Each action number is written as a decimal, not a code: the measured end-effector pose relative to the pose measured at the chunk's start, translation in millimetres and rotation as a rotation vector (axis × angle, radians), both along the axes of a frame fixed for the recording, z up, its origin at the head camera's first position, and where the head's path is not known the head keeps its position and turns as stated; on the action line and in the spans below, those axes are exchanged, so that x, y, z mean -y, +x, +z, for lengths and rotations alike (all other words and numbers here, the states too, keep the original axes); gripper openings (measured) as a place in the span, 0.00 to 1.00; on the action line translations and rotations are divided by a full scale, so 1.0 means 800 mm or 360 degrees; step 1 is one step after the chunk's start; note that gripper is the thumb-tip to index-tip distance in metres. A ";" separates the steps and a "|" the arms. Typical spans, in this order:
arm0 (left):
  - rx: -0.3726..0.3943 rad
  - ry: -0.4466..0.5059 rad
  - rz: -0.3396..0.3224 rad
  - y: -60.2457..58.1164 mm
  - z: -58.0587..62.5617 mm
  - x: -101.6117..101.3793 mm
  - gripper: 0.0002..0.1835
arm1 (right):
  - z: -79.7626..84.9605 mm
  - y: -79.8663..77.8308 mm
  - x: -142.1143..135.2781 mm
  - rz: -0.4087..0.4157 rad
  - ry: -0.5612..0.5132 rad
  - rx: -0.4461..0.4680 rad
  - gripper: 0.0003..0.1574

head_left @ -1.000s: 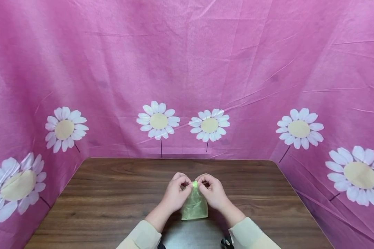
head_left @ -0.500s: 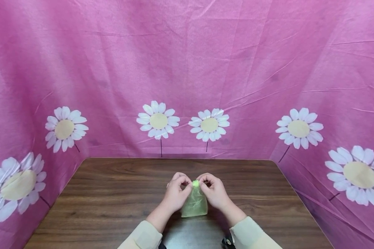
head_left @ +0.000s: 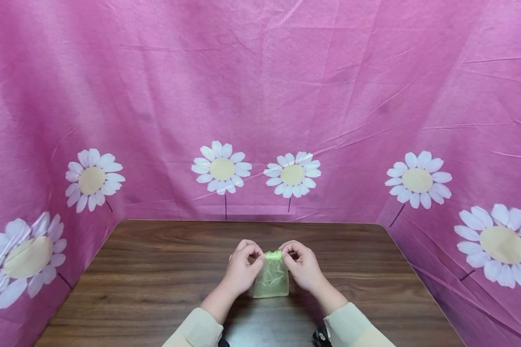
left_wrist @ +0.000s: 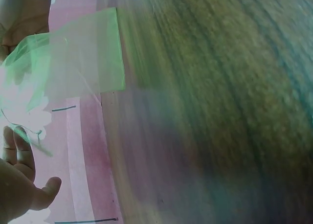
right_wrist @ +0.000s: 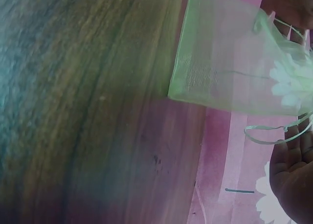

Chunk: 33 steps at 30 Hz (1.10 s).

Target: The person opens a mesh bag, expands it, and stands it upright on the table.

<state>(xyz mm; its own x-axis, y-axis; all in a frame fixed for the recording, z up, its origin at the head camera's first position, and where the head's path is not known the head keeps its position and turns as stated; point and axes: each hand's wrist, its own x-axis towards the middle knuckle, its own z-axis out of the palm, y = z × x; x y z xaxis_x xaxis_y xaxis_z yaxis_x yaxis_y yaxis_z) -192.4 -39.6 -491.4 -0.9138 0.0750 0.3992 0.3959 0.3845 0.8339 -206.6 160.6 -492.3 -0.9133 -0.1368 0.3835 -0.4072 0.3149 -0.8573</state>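
Pink cloth (head_left: 260,86) w/ big white flowers (head_left: 222,169) hangs round a brown wood counter (head_left: 156,274). A small green see-thru bag (head_left: 271,279) hangs b/w the two hands, over the near-mid part of the counter. The L hand (head_left: 241,270) pinches one top corner w/ thumb & finger; the R hand (head_left: 304,269) pinches the other. A thin string (right_wrist: 266,142) makes a loose loop by the R hand.

I'd say the job's abt halfway: the bag's up & its top is spread b/w the hands. What's left, I think, is the top: it's a bit crinkly, & the string hangs loose. Can't tell if the bag's mouth is open. I see no toy or thing inside.
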 end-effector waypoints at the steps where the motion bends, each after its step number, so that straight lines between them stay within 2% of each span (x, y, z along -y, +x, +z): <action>1: -0.0002 -0.0002 0.0000 0.000 0.000 0.001 0.10 | 0.000 0.000 -0.001 0.0003 0.0005 0.0002 0.16; 13: -0.0030 -0.0010 -0.0018 -0.001 -0.003 0.007 0.11 | -0.002 -0.002 -0.005 0.0007 -0.0004 -0.0037 0.16; 19: -0.0012 -0.0010 -0.0002 0.001 -0.002 0.011 0.11 | 0.003 -0.002 -0.006 -0.0025 0.0005 -0.0062 0.15; 21: -0.0011 -0.0020 0.0000 0.001 -0.001 0.012 0.11 | 0.012 0.002 -0.002 -0.0054 0.0042 -0.0062 0.15; 24: -0.0017 -0.0029 0.0005 0.001 -0.001 0.013 0.11 | 0.011 0.000 -0.003 -0.0071 0.0066 -0.0064 0.14; 28: -0.0033 -0.0032 0.0022 0.000 -0.001 0.014 0.11 | 0.003 -0.004 -0.007 -0.0037 0.0040 -0.0069 0.15; 33: -0.0058 -0.0019 0.0012 -0.002 -0.003 0.014 0.08 | 0.005 -0.003 -0.006 -0.0010 0.0019 -0.0092 0.14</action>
<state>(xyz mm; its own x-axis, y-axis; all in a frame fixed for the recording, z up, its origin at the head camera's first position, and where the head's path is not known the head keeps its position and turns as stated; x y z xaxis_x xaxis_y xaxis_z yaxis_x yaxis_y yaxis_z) -194.1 -50.6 -493.5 -0.8992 0.0732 0.4313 0.4229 0.3977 0.8142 -208.9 165.3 -488.5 -0.8906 -0.1358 0.4341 -0.4539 0.3277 -0.8286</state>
